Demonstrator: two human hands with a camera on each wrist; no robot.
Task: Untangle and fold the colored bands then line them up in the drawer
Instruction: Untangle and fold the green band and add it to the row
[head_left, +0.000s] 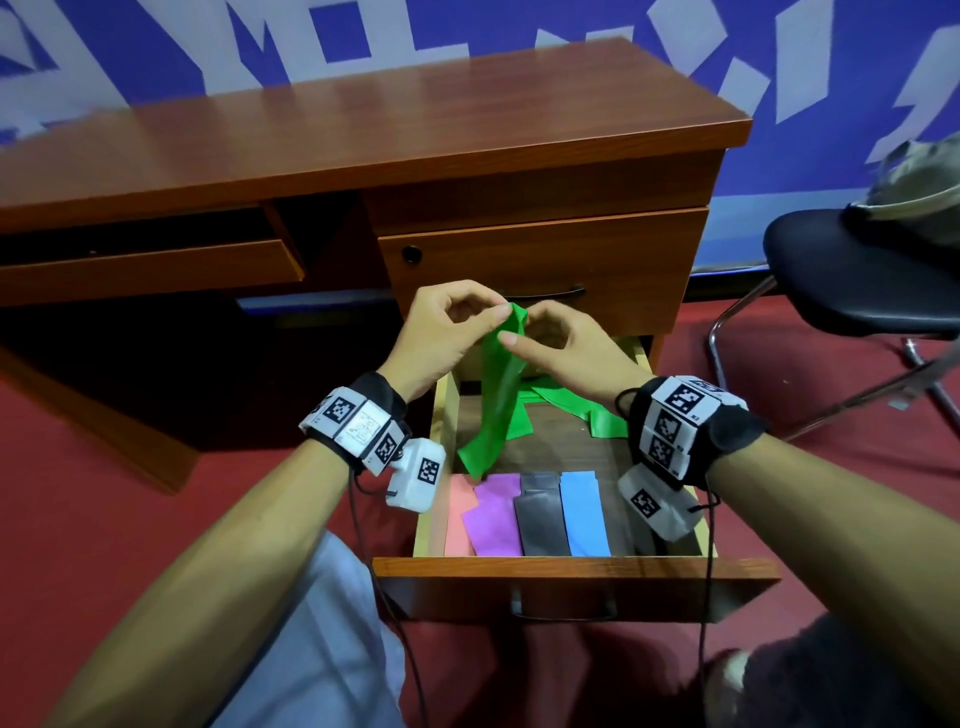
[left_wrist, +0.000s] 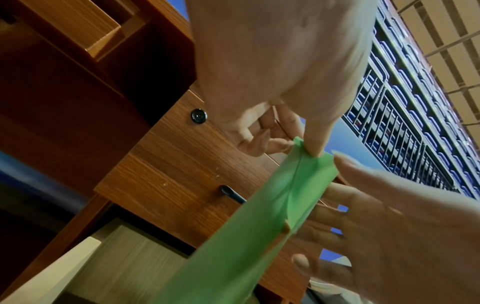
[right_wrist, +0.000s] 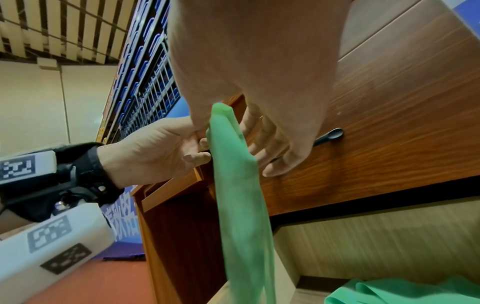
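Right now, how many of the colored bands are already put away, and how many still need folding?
Four look done: the pink band, purple band, grey band and blue band lie folded side by side at the drawer's front. In hand: the left hand and right hand pinch the top of the green band, which hangs down, its other end trailing across the drawer's back. Left: folding it and laying it beside the blue one.

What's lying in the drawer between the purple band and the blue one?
A dark grey band lies flat between the purple band and the blue band, side by side in the drawer. This shows only in the head view.
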